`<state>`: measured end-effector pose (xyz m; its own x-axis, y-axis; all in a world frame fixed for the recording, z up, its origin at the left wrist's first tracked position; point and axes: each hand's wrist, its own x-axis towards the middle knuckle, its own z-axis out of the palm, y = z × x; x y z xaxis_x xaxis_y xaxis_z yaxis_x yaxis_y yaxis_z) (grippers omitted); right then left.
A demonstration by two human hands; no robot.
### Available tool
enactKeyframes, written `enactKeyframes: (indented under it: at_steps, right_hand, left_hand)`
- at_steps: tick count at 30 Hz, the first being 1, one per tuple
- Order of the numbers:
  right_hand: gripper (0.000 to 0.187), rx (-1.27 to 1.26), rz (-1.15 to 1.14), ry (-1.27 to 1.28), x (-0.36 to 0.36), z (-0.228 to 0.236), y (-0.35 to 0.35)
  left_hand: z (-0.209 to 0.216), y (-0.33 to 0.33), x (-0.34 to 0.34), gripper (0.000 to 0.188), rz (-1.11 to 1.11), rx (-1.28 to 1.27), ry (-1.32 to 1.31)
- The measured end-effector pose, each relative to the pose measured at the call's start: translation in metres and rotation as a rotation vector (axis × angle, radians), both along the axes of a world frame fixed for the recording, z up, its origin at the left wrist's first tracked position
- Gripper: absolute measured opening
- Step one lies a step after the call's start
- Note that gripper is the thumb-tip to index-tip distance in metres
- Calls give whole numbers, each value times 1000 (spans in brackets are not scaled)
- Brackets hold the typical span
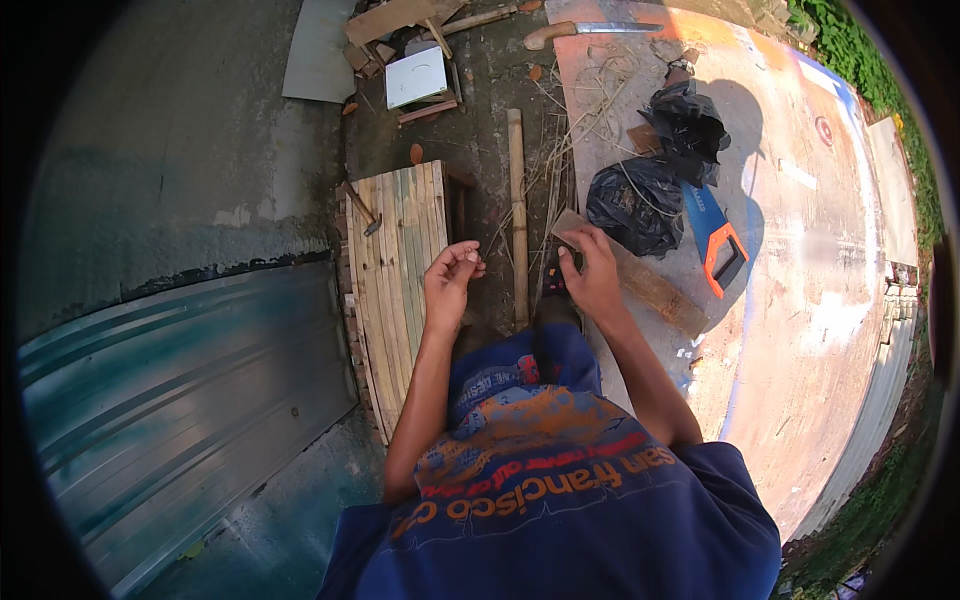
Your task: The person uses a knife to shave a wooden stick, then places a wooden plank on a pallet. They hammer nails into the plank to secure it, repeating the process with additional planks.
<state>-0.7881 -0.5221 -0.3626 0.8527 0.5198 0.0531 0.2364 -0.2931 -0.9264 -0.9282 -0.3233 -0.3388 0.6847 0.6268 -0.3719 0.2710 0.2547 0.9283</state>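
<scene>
My left hand (452,280) is raised beside a slatted wooden bench (400,230), its fingers curled in and thumb pressed to them. Whatever they pinch is too small to make out. To the right, my right hand (594,275) has its thumb and curved fingers apart, with nothing visible between them. It hovers over the near end of a wooden plank (660,290), partly covering it; whether it touches the wood I cannot tell. A hammer (365,212) rests on the bench's left side. Between my hands, a bamboo pole (518,215) stretches away from my feet.
On the large board (800,280) at right lie black plastic bags (640,200), an orange-handled handsaw (718,240) and thin bamboo strips (600,90). A long knife (600,29) crosses its far edge. A white-topped stool (416,78) and wood scraps stand ahead; corrugated metal sheets (190,400) are left.
</scene>
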Motion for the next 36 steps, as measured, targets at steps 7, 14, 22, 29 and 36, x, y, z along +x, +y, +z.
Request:
enactKeyframes:
  at_steps: [7,14,22,29,36]
  right_hand:
    - [24,-58,292,-45,-21,3,45]
    - [23,-217,330,-83,-55,-13,62]
    - [23,-272,402,14,-165,-17,131]
    - [30,-258,691,25,-249,-39,229]
    - [35,-370,1015,-2,-285,-60,291]
  left_hand:
    - [-9,31,-66,26,250,-52,12]
    - [-19,71,-133,24,363,-85,-66]
    - [-63,120,-230,24,320,-133,-84]
    - [-106,162,-316,20,629,-88,-116]
    - [-162,170,-389,17,903,-157,-50]
